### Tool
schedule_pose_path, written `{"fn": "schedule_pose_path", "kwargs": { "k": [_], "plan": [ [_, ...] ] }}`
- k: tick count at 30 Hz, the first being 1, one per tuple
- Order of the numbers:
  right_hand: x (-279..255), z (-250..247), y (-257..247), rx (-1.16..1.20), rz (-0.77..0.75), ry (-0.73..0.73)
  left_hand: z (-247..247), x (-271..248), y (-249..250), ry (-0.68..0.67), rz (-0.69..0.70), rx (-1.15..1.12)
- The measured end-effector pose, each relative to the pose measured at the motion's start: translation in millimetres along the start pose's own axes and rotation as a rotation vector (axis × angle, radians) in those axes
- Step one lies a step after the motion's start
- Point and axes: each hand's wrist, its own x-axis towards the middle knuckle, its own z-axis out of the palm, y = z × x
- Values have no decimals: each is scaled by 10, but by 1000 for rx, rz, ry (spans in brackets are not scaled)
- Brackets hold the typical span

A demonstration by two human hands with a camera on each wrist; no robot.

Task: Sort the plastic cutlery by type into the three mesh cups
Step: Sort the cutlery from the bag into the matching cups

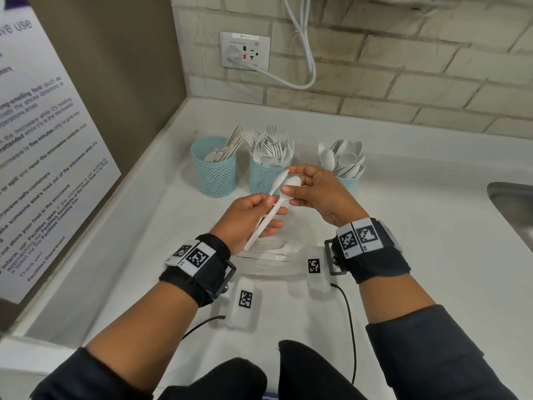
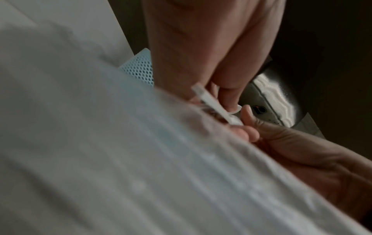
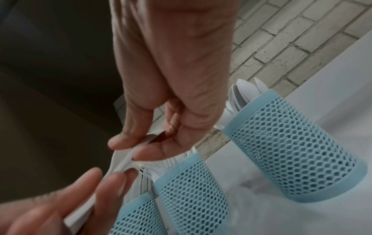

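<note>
Gripping 2 white plastic pieces by their handles, the left hand [image 1: 250, 219] holds a knife [image 1: 277, 183] and a spoon [image 1: 276, 207] above the desk [image 1: 403, 226]. The right hand [image 1: 314, 192], at 2 o'clock from the left, pinches the spoon's bowl. 3 mesh cups [image 1: 215, 174] stand at 12 o'clock, holding knives, forks and spoons. More cutlery [image 1: 271, 251] lies at 6 o'clock.
</note>
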Motion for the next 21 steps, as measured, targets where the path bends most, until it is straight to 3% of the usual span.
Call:
{"fn": "schedule_pose_path", "kwargs": {
  "k": [4, 9, 14, 18, 21],
  "plan": [
    [32, 31, 6, -61, -37, 80, 55, 10, -17, 37, 20, 137],
    [71, 16, -22, 30, 8, 134, 90, 86, -57, 143, 65, 203],
    [66, -13, -72, -99, 40, 146, 170, 115, -73, 104, 92, 252],
    [90, -254, -288, -171, -75, 474, 176, 146, -66, 86, 72, 296],
    [25, -485, -508, -184, -297, 827, 131, 162, -82, 51, 37, 395]
  ]
}}
